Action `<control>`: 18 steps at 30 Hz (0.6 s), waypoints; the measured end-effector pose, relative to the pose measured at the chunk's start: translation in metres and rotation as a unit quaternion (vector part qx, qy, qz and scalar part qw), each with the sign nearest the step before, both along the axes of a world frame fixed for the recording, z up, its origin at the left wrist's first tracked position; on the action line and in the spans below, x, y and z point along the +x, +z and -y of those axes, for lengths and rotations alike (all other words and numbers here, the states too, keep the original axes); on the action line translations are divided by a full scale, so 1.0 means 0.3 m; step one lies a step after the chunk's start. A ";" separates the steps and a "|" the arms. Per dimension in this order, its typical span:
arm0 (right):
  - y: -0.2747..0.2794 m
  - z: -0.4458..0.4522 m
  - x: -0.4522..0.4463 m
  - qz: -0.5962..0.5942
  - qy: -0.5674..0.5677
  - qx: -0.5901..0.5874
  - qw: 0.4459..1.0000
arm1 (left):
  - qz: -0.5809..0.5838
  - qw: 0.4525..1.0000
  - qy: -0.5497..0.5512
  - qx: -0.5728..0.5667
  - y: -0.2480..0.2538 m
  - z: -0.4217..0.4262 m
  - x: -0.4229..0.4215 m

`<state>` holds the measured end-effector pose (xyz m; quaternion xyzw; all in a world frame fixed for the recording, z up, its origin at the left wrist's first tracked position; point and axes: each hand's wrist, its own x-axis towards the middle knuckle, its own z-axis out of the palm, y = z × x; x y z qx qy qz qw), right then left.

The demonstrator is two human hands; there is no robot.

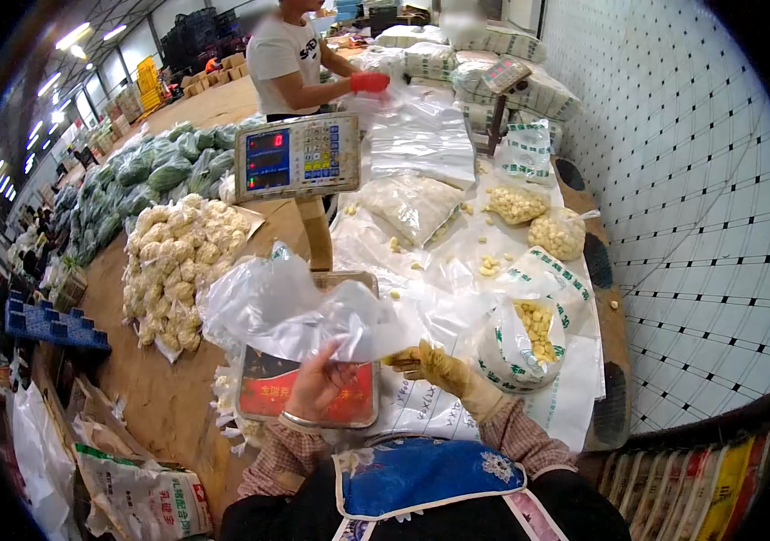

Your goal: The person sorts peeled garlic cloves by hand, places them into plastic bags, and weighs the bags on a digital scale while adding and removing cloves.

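Observation:
A clear plastic bag (299,311) hangs limp between my hands, above the scale's platform (259,397). My left hand (320,383) is bare and pinches the bag's lower edge. My right hand (439,368), in a yellowish glove, has its fingertips closed on the bag's right corner. Right of that glove stands a white sack with green print (502,356), its mouth open on pale yellow pieces that look like peeled garlic cloves (538,329). The scale's display (290,155) rises behind the bag and shows a red 0.
Filled bags of cloves (556,234) and a bulging clear bag (410,206) lie farther back, near stacked flat bags (421,144). Small filled bags (173,261) are heaped at left. Across the table, a co-worker (284,68) in red gloves handles plastic. A tiled wall (673,180) borders the right.

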<state>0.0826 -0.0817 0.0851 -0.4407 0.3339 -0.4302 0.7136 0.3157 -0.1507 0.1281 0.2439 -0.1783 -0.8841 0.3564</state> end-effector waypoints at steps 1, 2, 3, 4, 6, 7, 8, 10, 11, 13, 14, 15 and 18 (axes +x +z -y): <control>-0.046 0.013 0.003 0.103 0.022 0.083 0.991 | 0.010 0.999 -0.033 0.008 -0.012 -0.013 0.011; -0.097 0.030 0.004 0.101 0.058 0.080 0.990 | 0.012 0.999 -0.037 0.011 -0.026 -0.041 0.022; -0.082 0.028 0.014 0.102 0.063 0.085 0.989 | 0.013 0.999 -0.031 0.016 -0.048 -0.054 0.046; -0.036 0.034 0.023 0.130 0.048 0.093 0.986 | 0.027 0.999 -0.029 0.011 -0.078 -0.069 0.075; -0.060 0.058 0.032 0.183 0.008 0.111 0.977 | 0.009 1.000 -0.021 0.020 -0.104 -0.105 0.117; -0.060 0.060 0.038 0.183 0.014 0.114 0.976 | 0.010 1.000 -0.014 0.021 -0.065 -0.126 0.115; -0.058 0.060 0.041 0.191 0.068 0.111 0.973 | 0.029 0.999 -0.013 0.023 -0.024 -0.151 0.107; -0.010 0.043 0.089 0.211 0.200 0.093 0.952 | -0.099 0.991 -0.077 0.051 -0.032 -0.152 0.123; 0.001 0.025 0.125 0.213 0.222 0.103 0.946 | -0.100 0.991 -0.074 0.051 -0.064 -0.159 0.132; -0.018 0.034 0.133 0.185 0.136 0.101 0.968 | 0.054 0.996 -0.048 0.056 -0.022 -0.182 0.105; -0.028 0.051 0.132 0.155 0.049 0.096 0.982 | 0.020 0.995 -0.072 0.060 -0.093 -0.179 0.114; -0.031 0.081 0.137 0.124 -0.034 0.085 0.988 | 0.052 0.992 -0.096 0.060 -0.141 -0.173 0.114; 0.061 0.104 0.103 0.108 -0.242 0.077 0.961 | 0.217 0.957 -0.135 -0.138 -0.002 -0.190 0.133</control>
